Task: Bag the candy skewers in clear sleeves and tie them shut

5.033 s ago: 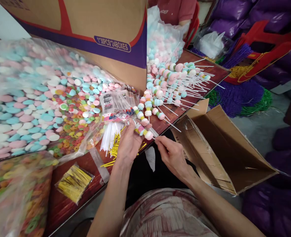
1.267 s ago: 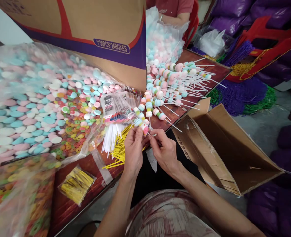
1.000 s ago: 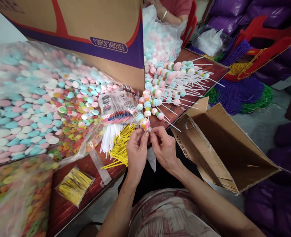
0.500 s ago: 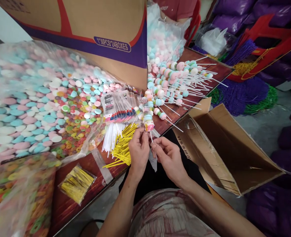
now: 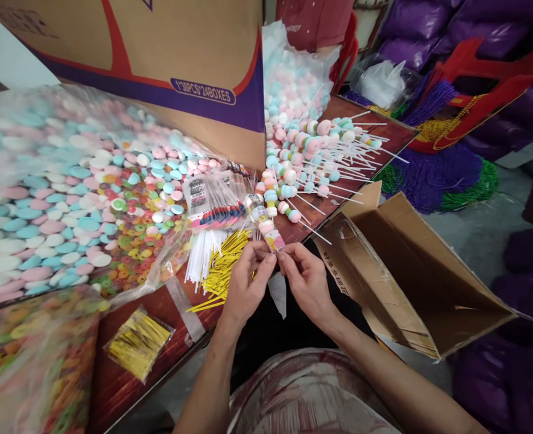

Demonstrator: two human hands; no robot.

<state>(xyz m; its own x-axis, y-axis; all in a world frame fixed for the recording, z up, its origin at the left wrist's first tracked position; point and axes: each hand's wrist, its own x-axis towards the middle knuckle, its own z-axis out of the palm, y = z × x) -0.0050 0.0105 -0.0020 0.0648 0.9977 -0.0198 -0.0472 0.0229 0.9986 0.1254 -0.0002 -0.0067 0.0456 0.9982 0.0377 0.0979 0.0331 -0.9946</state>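
Directly ahead of hands (image 5: 248,278): bagged candy skewer (image 5: 266,226) (near end pinched).

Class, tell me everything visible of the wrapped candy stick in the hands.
The wrapped candy stick is a slim column of pastel sweets in an apparently clear plastic sleeve, dark print towards its far end, pink and yellow patterning at the near end. It slants forward and left. The left hand and right hand pinch its near end, hiding any stick there; whether its far end touches the candy sticks beyond is unclear.
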